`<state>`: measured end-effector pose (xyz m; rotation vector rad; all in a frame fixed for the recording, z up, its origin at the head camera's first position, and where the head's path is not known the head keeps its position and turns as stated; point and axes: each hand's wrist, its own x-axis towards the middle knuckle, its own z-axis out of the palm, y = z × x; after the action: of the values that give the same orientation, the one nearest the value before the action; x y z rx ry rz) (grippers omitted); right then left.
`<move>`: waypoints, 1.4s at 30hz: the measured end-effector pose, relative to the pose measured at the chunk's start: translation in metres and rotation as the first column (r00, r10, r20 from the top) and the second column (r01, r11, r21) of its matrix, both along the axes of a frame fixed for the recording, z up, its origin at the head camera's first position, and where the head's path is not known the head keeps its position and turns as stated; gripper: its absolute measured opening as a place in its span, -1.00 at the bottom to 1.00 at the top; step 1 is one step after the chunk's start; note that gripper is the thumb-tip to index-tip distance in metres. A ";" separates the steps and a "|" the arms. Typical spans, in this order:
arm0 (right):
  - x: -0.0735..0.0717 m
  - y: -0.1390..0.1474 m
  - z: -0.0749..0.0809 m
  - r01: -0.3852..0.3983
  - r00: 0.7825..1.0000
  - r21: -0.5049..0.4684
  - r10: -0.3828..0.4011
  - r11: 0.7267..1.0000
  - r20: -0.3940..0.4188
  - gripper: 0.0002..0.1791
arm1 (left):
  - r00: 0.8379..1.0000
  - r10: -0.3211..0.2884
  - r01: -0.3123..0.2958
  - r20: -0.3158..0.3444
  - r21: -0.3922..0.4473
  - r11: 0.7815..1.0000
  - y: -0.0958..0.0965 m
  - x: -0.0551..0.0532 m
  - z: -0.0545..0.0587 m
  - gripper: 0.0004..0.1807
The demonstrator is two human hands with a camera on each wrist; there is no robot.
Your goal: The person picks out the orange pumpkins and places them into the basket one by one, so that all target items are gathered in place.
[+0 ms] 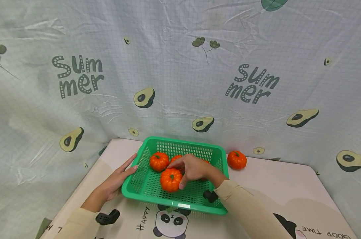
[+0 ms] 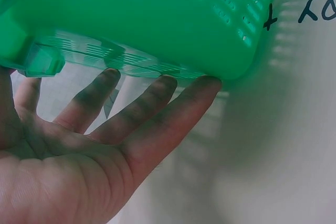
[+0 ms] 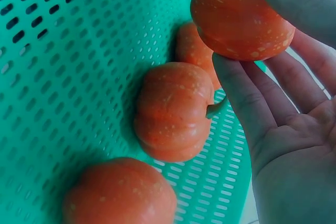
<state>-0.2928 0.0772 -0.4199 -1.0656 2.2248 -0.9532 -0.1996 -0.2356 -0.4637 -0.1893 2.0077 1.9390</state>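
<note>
A green plastic basket (image 1: 150,199) with slotted walls stands on the table. Inside it, my right hand (image 1: 193,168) holds a small orange pumpkin (image 1: 170,181) between thumb and fingers; the right wrist view shows this pumpkin (image 3: 236,22) close over the others. Along the basket's back lie one pumpkin (image 1: 159,162) at the left, another (image 1: 176,158) in the middle, and one mostly hidden behind my right hand. My left hand (image 1: 116,181) is at the basket's left side; in the left wrist view its extended fingers (image 2: 157,108) reach the basket's underside.
Another orange pumpkin (image 1: 237,160) sits on the table just outside the basket's right back corner. A patterned cloth (image 1: 180,73) hangs behind and beside the table. The pale table cover (image 1: 276,186) has panda drawings and lettering. Black wrist cameras (image 1: 108,217) sit on both wrists.
</note>
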 end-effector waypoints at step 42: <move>-0.002 -0.032 -0.020 -0.091 0.990 0.056 0.096 0.994 -0.107 -0.22 | 1.000 -0.010 0.010 0.006 -0.004 1.000 -0.002 -0.002 0.000 -0.18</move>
<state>-0.2948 0.0454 -0.4396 -1.2143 2.2518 -0.8119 -0.2019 -0.2376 -0.4637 -0.1851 2.0053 1.9266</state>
